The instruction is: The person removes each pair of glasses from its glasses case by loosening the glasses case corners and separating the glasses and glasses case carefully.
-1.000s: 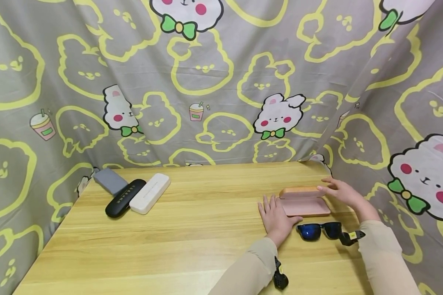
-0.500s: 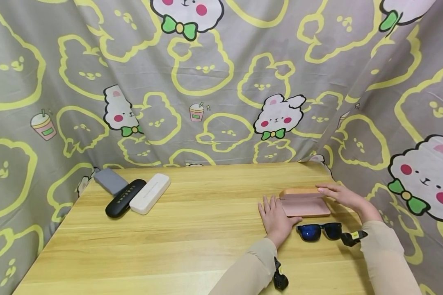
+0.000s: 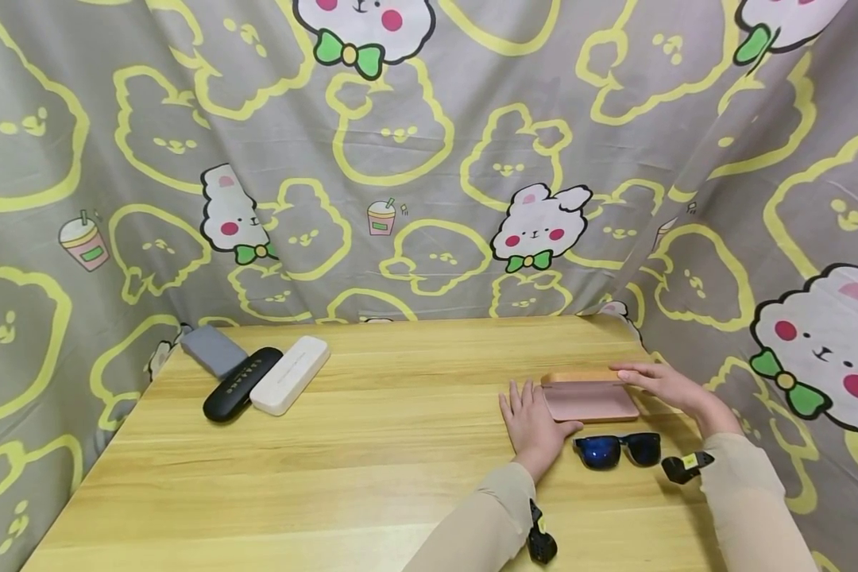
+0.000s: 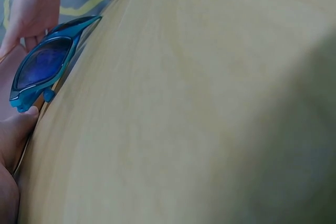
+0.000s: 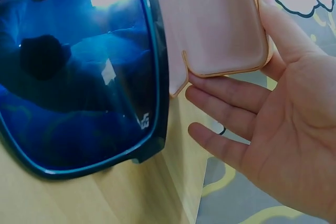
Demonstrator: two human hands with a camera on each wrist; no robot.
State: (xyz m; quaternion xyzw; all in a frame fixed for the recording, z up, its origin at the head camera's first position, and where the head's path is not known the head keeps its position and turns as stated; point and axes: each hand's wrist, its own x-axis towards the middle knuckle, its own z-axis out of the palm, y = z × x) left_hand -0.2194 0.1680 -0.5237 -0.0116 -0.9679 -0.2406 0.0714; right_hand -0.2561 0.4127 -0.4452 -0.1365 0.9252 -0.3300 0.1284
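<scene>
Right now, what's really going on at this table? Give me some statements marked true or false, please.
1. The sunglasses lie in front of the pink case. True.
2. The pink case is shut. False: it is open.
3. The left hand is at the pink case's left end. True.
4. The right hand holds the sunglasses. False: it holds the lid.
5. The black case lies between the white case and the grey case. True.

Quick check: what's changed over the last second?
The right hand and the lid of the pink case have both shifted slightly downward in the head view; the hand touches the lid. Nothing was visibly picked up or let go. The left hand stays at the case's left end; the sunglasses, grey case, black case and white case look unmoved.
</scene>
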